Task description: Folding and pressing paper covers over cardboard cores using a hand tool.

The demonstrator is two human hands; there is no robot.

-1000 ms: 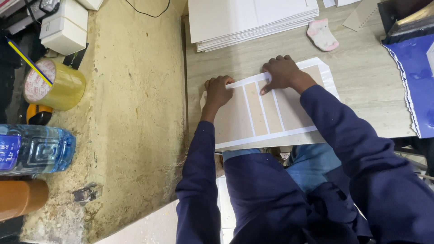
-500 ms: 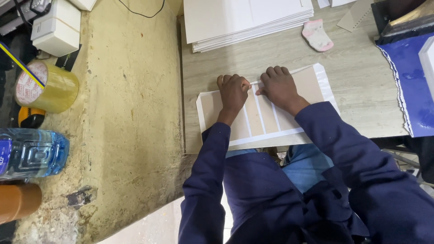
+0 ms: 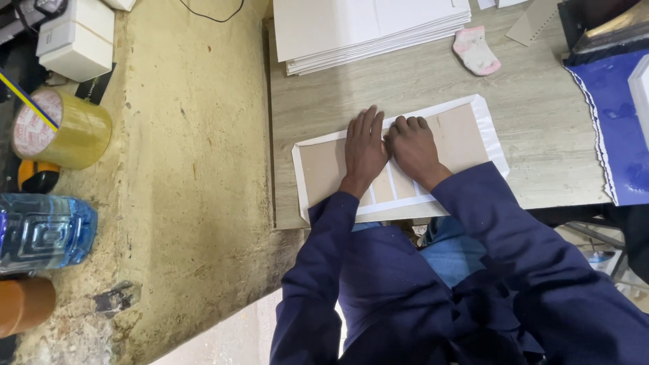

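A flat brown cardboard panel (image 3: 460, 138) with white folded paper edges lies on the grey wood-look table (image 3: 405, 81), white strips crossing its middle. My left hand (image 3: 364, 147) presses flat on the panel's centre, fingers spread forward. My right hand (image 3: 412, 147) rests beside it, touching it, fingers curled down on the panel. Neither hand grips anything. Both arms wear dark blue sleeves.
A stack of white boards (image 3: 368, 23) lies at the table's far side, a small pink sock-like cloth (image 3: 476, 51) to its right, a blue sheet (image 3: 612, 115) at the right edge. On the rough ledge left: yellow tape roll (image 3: 64, 128), water bottle (image 3: 40, 233), white box (image 3: 78, 40).
Both hands slid together from the panel's far edge corners to its middle. They now lie side by side, touching. The view shifted slightly.
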